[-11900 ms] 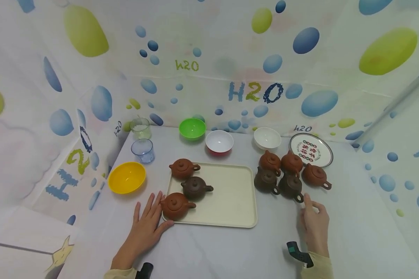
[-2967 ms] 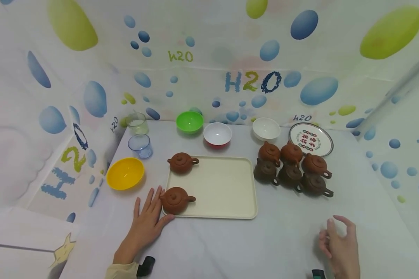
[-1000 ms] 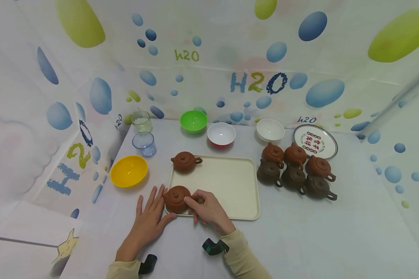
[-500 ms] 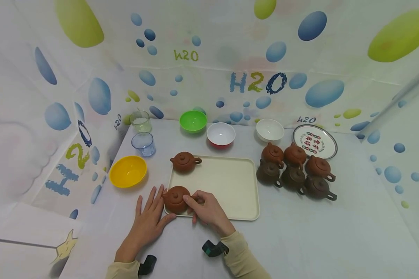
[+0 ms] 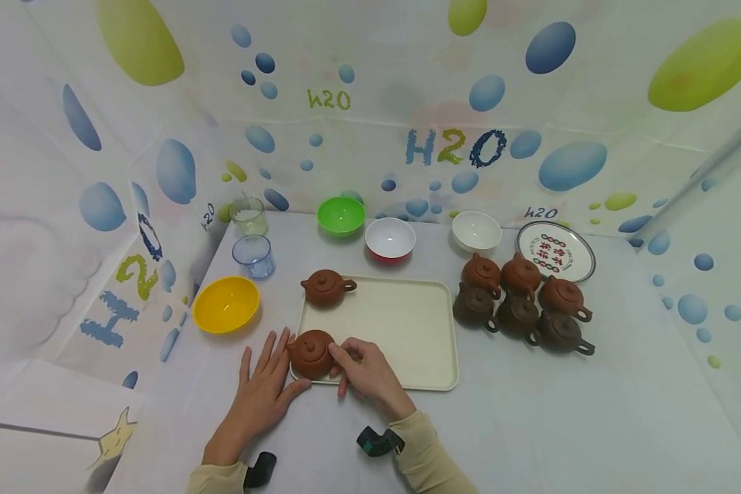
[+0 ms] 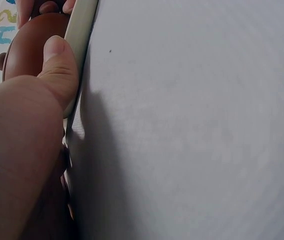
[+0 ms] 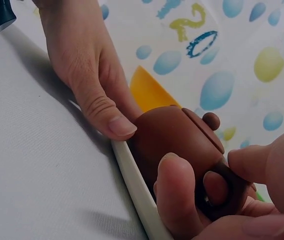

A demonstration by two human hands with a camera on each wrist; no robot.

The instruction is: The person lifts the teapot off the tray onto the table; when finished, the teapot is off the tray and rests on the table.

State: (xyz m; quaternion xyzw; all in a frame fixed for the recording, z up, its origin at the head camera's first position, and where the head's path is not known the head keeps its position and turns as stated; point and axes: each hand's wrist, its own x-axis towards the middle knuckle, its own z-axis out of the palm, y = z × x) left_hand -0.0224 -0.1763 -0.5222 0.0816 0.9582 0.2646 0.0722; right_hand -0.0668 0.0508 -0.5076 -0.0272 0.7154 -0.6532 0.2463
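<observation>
In the head view my right hand (image 5: 370, 374) grips the handle of a reddish-brown teapot (image 5: 311, 355) at the near left corner of the cream tray (image 5: 401, 329). The right wrist view shows the thumb on top of the handle (image 7: 232, 192) and a fingertip through its loop. My left hand (image 5: 259, 398) lies with fingers spread and straight along the tray's left end, its thumb on the rim beside the pot. A second reddish-brown teapot (image 5: 326, 287) sits at the tray's far left corner.
Right of the tray stand several teapots in two rows, reddish-brown (image 5: 521, 276) behind and dark brown (image 5: 519, 317) in front. A lettered plate (image 5: 583, 254) is behind them. Yellow (image 5: 226, 305), green (image 5: 341, 218), red-and-white (image 5: 390, 240) and white (image 5: 476, 232) bowls and two glasses (image 5: 254, 257) stand around.
The dark teapot formerly on the tray has joined the group at right. My right hand has come from the table's right side to the near teapot's handle; the last second shows hardly any motion.
</observation>
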